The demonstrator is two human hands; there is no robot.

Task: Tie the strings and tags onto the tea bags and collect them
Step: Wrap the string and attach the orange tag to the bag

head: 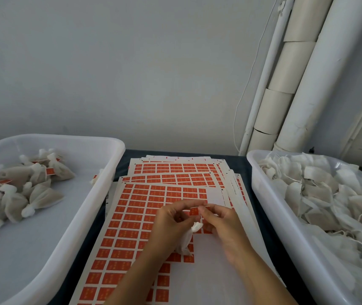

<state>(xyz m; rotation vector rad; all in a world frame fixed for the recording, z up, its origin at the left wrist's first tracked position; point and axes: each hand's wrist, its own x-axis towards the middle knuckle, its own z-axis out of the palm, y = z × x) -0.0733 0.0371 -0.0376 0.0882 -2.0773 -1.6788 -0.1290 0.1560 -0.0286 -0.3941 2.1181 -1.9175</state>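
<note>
Hands meet low in the frame's centre: the left hand has its fingers curled round a tea bag, and the right hand pinches an orange tag at its top. Beneath lie sheets of orange tags on the dark table. At left, a white tray holds tied bags; at right, another tray holds untied bags. Behind, white pipes climb the wall.
</note>
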